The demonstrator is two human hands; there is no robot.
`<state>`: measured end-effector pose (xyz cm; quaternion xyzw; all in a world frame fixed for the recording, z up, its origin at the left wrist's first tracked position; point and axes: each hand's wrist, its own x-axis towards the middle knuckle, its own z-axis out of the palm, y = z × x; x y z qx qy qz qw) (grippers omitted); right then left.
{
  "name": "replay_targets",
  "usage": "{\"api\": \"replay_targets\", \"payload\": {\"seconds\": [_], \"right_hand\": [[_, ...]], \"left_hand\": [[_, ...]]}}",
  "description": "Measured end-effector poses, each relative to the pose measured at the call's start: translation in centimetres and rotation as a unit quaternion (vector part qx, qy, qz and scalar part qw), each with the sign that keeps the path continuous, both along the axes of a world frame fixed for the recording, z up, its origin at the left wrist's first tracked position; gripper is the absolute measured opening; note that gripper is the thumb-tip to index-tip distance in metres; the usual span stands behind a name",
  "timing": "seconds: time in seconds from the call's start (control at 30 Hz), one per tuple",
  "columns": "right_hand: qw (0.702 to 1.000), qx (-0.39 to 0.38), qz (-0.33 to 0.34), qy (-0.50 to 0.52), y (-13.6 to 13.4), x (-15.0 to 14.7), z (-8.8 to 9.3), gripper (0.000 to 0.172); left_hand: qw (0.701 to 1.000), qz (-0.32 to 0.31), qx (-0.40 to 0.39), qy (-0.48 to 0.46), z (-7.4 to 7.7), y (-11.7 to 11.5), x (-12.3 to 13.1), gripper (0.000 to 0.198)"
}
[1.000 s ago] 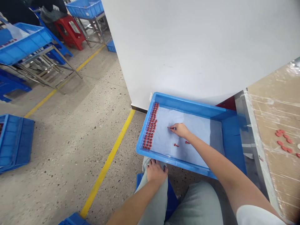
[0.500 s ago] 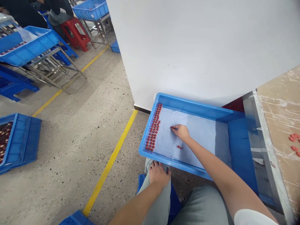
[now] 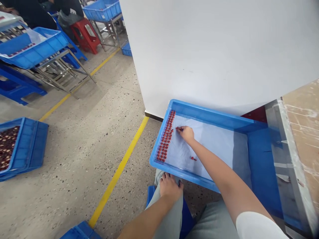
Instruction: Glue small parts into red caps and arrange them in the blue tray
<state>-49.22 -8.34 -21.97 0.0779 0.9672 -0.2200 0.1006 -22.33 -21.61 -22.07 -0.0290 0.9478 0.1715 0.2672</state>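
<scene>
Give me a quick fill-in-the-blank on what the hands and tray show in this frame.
The left hand rests on the person's ____.
The right hand pinches a small ____ piece above the sheet lining the blue plastic tray.
Rows of matching pieces run along the tray's ____ end.
Beside the tray, the floor line is painted ____.

Answers: knee; red; left; yellow.

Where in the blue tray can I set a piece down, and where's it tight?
Bare sheet lies between the tray's far wall and the right forearm. A smaller patch sits between the red rows and the loose red piece. Tight: the rows along the left end.
</scene>
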Motion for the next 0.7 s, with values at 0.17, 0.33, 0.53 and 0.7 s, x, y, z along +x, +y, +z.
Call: {"api": "replay_targets", "payload": {"seconds": [0.17, 0.33, 0.53, 0.7], "right_hand": [[1.0, -0.024, -0.005, 0.005, -1.1, -0.8, -0.3, 0.029], [0.999, -0.041, -0.008, 0.008, -1.4, -0.8, -0.4, 0.028], [0.998, -0.059, -0.001, 0.014, -1.5, -0.5, -0.6, 0.024], [0.998, -0.066, 0.005, 0.015, -1.7, -0.5, -0.6, 0.021]], "left_hand": [[1.0, -0.003, 0.0, -0.012, -0.1, -0.1, -0.1, 0.054], [1.0, -0.01, 0.002, -0.024, 0.0, -0.1, -0.2, 0.055], [1.0, -0.009, 0.002, -0.024, 0.3, -0.1, -0.2, 0.056], [1.0, -0.006, 0.006, -0.019, 0.4, -0.1, -0.3, 0.055]]}}
